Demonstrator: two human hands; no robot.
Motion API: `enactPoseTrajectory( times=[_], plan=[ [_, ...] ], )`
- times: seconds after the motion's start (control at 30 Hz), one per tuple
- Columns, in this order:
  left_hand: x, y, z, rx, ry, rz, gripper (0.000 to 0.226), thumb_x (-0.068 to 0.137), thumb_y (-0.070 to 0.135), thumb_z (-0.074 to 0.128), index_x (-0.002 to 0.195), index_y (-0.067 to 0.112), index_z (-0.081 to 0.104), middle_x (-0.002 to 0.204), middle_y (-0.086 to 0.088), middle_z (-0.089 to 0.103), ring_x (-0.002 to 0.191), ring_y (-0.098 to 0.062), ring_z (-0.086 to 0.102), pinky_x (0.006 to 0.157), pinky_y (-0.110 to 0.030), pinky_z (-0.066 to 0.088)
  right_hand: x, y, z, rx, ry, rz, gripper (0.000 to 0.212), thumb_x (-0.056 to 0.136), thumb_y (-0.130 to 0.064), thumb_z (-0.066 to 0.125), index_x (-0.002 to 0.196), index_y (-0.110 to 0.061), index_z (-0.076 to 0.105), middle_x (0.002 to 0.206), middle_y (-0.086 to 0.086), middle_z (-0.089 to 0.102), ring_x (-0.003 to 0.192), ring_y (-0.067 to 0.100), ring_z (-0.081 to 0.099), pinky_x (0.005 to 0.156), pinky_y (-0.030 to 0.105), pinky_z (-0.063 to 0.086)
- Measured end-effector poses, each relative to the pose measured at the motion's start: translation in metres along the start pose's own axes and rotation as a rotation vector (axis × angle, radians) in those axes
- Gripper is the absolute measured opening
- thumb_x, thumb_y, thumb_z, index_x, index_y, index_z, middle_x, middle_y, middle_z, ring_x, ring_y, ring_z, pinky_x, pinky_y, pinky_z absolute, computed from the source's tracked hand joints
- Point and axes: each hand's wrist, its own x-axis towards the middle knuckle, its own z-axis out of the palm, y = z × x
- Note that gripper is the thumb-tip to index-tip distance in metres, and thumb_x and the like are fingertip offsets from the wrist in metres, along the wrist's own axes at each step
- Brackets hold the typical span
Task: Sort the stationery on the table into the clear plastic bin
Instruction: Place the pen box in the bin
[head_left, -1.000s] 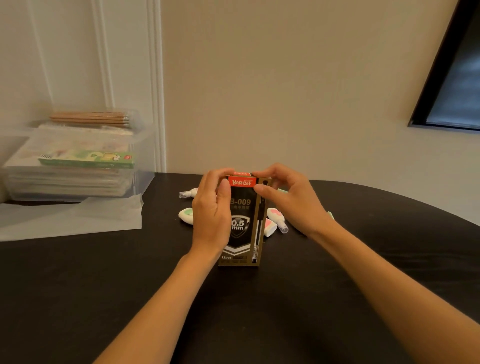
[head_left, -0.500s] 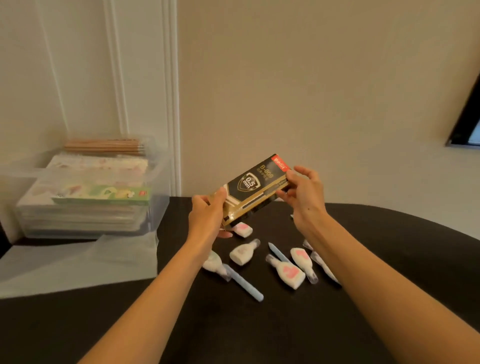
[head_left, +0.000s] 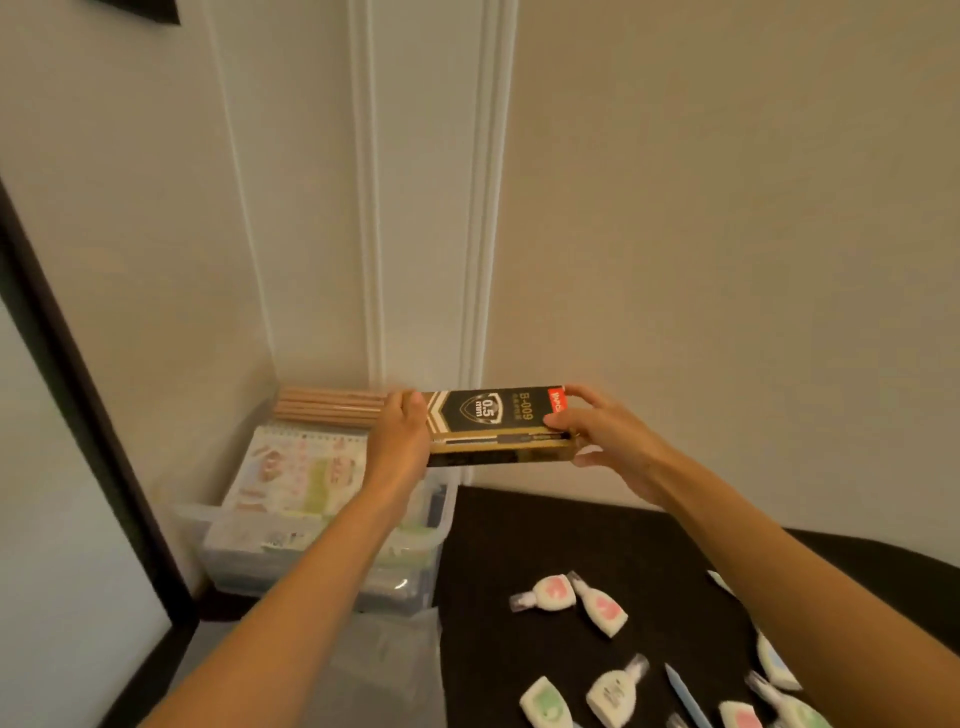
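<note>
Pen box (head_left: 498, 426) is held level in the air over the far side of the clear plastic bin (head_left: 322, 561), gripped at one end by the left hand (head_left: 400, 436) and pinched at its red-tabbed end by the right hand (head_left: 602, 436), with both hands raised above the black bench (head_left: 571, 545).

- Box (head_left: 493, 421): black and gold with a red tab at its right end, printed "0.5 mm" and "B-009". It was held level in the air, long side across, near the bin's far right corner. The left hand (head_left: 402, 436) gripped its left end and the right hand (head_left: 608, 441) its right end.
- Bin (head_left: 322, 564): clear plastic, open-topped, at the table's (head_left: 519, 540) left end by the wall, nearly full.
- Pencils (head_left: 332, 408): a wooden bundle, flat along the bin's back.
- Notebook (head_left: 301, 467): spiral-bound with a pastel cover, on top of the bin's stack.
- Tapes (head_left: 553, 592): small and white with pink or green marks, scattered on the table right of the bin.
- Pen (head_left: 684, 693): pale blue, among the tapes.
</note>
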Motion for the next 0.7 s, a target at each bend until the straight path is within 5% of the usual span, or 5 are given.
enactPoseTrajectory(
  times=[0.17, 0.3, 0.4, 0.53, 0.7],
  plan=[
    [0.033, 0.003, -0.059, 0.142, -0.001, -0.077, 0.023, 0.102, 0.024, 0.025, 0.104, 0.019, 0.047, 0.093, -0.009, 0.057, 0.076, -0.020, 0.055, 0.057, -0.028, 0.044, 0.040, -0.033, 0.042, -0.131, -0.222, 0.099, 0.046, 0.084, -0.012, 0.066, 0.121, -0.026, 0.044, 0.101, 0.003, 0.062, 0.088, 0.013, 0.059, 0.069, 0.021, 0.047],
    [0.058, -0.020, -0.086, 0.232, -0.045, -0.154, 0.023, 0.102, 0.026, 0.023, 0.108, 0.021, 0.044, 0.102, -0.009, 0.060, 0.091, -0.024, 0.060, 0.085, -0.043, 0.051, 0.068, -0.031, 0.082, -0.255, -0.283, 0.043, 0.050, 0.080, -0.006, 0.069, 0.121, -0.019, 0.044, 0.096, -0.002, 0.056, 0.090, 0.012, 0.056, 0.061, 0.013, 0.043],
    [0.065, -0.040, -0.094, 0.251, -0.086, -0.214, 0.023, 0.102, 0.025, 0.021, 0.114, 0.024, 0.041, 0.109, -0.007, 0.059, 0.099, -0.024, 0.059, 0.091, -0.043, 0.048, 0.082, -0.016, 0.106, -0.386, -0.297, -0.012, 0.047, 0.080, -0.010, 0.070, 0.118, -0.020, 0.043, 0.106, 0.002, 0.057, 0.100, 0.017, 0.056, 0.073, 0.020, 0.049],
    [0.070, -0.062, -0.095, 0.271, -0.126, -0.266, 0.024, 0.102, 0.019, 0.023, 0.116, 0.020, 0.042, 0.110, -0.009, 0.057, 0.095, -0.025, 0.059, 0.079, -0.039, 0.050, 0.096, 0.012, 0.126, -0.586, -0.242, -0.060, 0.044, 0.078, -0.020, 0.072, 0.110, -0.022, 0.043, 0.117, 0.007, 0.059, 0.109, 0.024, 0.054, 0.092, 0.040, 0.048],
    [0.077, -0.073, -0.085, 0.338, -0.126, -0.274, 0.018, 0.100, 0.011, 0.032, 0.097, 0.014, 0.049, 0.115, -0.014, 0.045, 0.087, -0.019, 0.055, 0.057, -0.021, 0.044, 0.097, 0.028, 0.128, -0.929, -0.229, -0.177, 0.046, 0.084, -0.034, 0.064, 0.123, -0.021, 0.044, 0.121, 0.004, 0.055, 0.115, 0.023, 0.039, 0.097, 0.037, 0.030]
  ],
)
